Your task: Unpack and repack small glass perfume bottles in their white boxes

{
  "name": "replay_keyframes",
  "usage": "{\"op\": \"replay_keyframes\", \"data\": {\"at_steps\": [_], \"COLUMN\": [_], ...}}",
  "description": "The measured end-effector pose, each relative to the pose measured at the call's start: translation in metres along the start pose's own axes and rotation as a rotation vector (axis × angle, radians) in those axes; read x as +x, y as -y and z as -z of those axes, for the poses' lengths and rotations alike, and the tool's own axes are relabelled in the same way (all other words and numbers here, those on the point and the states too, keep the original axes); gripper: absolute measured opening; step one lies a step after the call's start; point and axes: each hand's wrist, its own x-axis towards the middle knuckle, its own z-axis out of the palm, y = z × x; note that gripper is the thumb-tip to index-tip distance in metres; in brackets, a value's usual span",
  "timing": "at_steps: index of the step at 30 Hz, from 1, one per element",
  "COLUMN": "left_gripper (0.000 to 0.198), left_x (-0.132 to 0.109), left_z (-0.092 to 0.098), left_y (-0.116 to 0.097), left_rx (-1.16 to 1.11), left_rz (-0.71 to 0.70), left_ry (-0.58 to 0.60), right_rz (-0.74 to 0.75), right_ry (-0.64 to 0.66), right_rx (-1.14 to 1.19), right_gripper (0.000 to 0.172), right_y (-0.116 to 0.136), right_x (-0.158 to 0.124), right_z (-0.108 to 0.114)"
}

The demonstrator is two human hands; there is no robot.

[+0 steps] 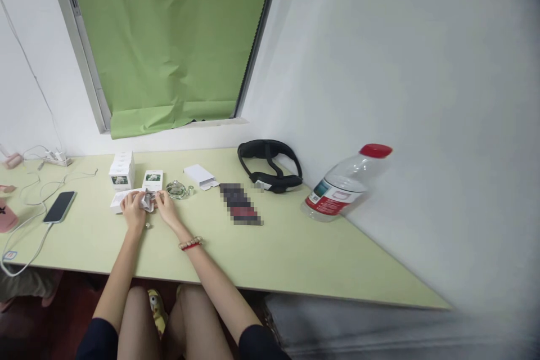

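Note:
My left hand (133, 206) is closed around a small silvery-white packet (148, 201), above a white box (116, 202) lying on the table. My right hand (166, 206), with a beaded bracelet on its wrist, pinches the packet's right side; its fingertips are small and partly hidden. Just right of the hands lies a clear glass piece (176, 190), with a small round glass-like part (190, 190) beside it. A tiny pale object (147, 225) rests on the table below the packet. Behind the hands lies a white box with a picture (153, 178).
A stack of white boxes (122, 171) stands at the back left. Further left is a phone (60, 206) with a cable. To the right lie a white carton (199, 175), a pixelated dark item (240, 205), a black head strap (272, 169) and a large plastic bottle (337, 188) by the wall.

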Motion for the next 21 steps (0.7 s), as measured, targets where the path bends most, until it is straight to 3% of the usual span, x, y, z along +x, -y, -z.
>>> {"op": "replay_keyframes", "data": {"at_steps": [6, 9, 14, 19, 21], "left_gripper": [0.046, 0.046, 0.054, 0.058, 0.058], "left_x": [0.0, 0.001, 0.002, 0.002, 0.002], "left_z": [0.002, 0.003, 0.004, 0.004, 0.003], "left_y": [-0.004, -0.004, -0.003, -0.003, -0.003], "left_rx": [0.002, -0.004, -0.014, -0.019, -0.022], "left_rz": [0.012, 0.014, 0.022, 0.026, 0.027], "left_ry": [0.035, 0.043, 0.043, 0.037, 0.037], "right_rz": [0.078, 0.187, 0.284, 0.102, -0.013], "right_ry": [0.003, -0.039, -0.364, -0.764, -0.849], "right_rx": [-0.181, -0.251, -0.24, -0.108, -0.097], "right_gripper": [0.025, 0.029, 0.038, 0.039, 0.038], "right_y": [0.02, 0.037, 0.058, 0.049, 0.035], "right_x": [-0.01, -0.017, -0.019, 0.002, 0.011], "right_z": [0.007, 0.012, 0.027, 0.059, 0.076]}}
